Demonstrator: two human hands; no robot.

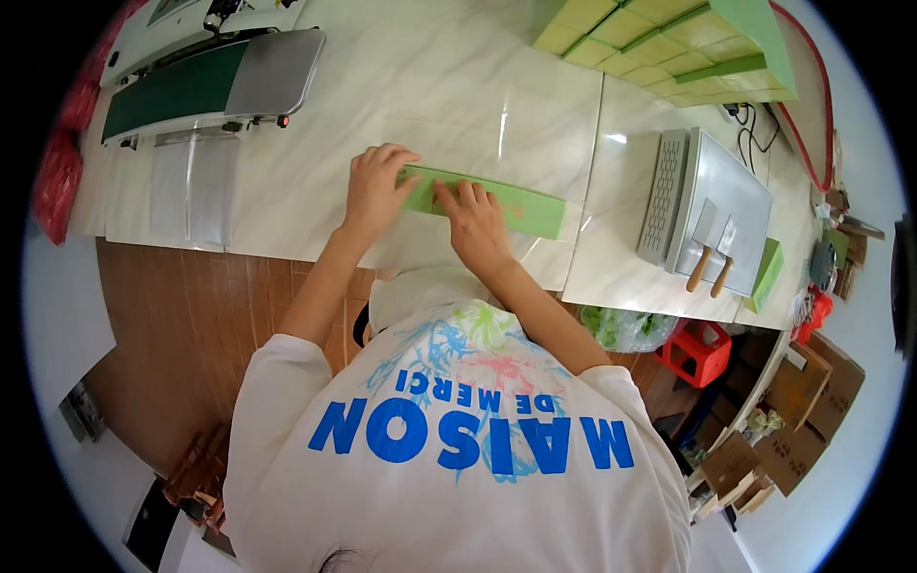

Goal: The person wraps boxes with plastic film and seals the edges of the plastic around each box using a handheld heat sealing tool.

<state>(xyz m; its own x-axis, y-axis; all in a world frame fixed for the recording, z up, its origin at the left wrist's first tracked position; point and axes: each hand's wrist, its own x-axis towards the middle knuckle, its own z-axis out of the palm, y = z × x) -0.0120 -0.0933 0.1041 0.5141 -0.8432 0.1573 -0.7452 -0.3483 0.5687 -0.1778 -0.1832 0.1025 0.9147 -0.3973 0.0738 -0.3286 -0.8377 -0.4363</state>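
And in the head view, the left hand (377, 186) curls at one end of the green box (537, 211), likely steadying it, while the right hand (475, 225) sets bent fingers on its face, perhaps pressing it flat; whether either grips, I can't tell. It's long, slim, faintly printed, lying on the marbled table (382, 86) near its front edge!

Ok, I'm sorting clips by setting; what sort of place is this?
Probably a small packing workshop: stacked green boxes, a green-belted machine, and a metal-topped unit bearing two wooden-handled tools.
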